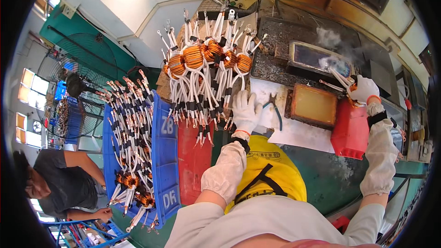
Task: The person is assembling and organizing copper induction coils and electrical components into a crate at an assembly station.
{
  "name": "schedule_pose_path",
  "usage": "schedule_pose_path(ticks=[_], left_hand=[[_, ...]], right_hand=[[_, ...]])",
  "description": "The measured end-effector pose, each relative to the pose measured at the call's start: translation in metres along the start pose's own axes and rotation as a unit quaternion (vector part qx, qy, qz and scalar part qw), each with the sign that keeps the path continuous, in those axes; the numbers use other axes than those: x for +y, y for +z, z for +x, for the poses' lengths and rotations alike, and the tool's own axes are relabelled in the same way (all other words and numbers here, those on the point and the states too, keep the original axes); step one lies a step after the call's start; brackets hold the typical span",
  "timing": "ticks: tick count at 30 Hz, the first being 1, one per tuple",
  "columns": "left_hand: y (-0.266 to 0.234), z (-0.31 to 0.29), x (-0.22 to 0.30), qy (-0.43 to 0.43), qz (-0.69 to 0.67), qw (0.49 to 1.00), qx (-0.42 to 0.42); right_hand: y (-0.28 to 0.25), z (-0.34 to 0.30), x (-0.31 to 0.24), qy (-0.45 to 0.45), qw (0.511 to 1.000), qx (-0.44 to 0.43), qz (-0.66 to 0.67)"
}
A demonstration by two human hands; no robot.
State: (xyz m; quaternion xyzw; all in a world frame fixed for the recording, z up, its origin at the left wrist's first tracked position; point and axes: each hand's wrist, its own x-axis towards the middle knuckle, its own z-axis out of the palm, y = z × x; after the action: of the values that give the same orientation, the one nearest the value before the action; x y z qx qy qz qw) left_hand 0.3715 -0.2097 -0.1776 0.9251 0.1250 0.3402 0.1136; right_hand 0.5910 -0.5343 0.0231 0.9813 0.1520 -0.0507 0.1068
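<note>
Lying with fingers loosely spread, the left hand [246,111] sits between pliers [273,101] and crowding coils [193,58]. A red container [349,131] and amber tray [312,120] stand before the right hand [365,89], gripping a copper coil [353,87], its leads [339,77] over a smoking pot [308,70].

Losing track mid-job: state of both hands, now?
Left hand: open, beside the teal-handled pliers.
Right hand: closed, holding a copper-wound coil.

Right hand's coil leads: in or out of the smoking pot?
One lead out, beside the pot; others reach over it, but smoke hides whether they're dipped.
</note>
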Motion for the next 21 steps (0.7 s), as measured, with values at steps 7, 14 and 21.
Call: schedule_pose_path(ticks=[7,14,21], left_hand=[[0.005,0.0,0.003,-0.005,0.007,0.999,-0.042],[0.006,-0.002,-0.003,0.014,0.015,1.0,-0.006],[0.008,-0.003,-0.003,0.006,0.015,1.0,-0.003]], right_hand=[[0.006,-0.002,0.012,-0.024,0.999,0.037,0.008],[0.0,0.003,0.004,-0.003,1.0,-0.001,0.004],[-0.006,0.0,0.002,-0.004,1.0,-0.013,0.005]])
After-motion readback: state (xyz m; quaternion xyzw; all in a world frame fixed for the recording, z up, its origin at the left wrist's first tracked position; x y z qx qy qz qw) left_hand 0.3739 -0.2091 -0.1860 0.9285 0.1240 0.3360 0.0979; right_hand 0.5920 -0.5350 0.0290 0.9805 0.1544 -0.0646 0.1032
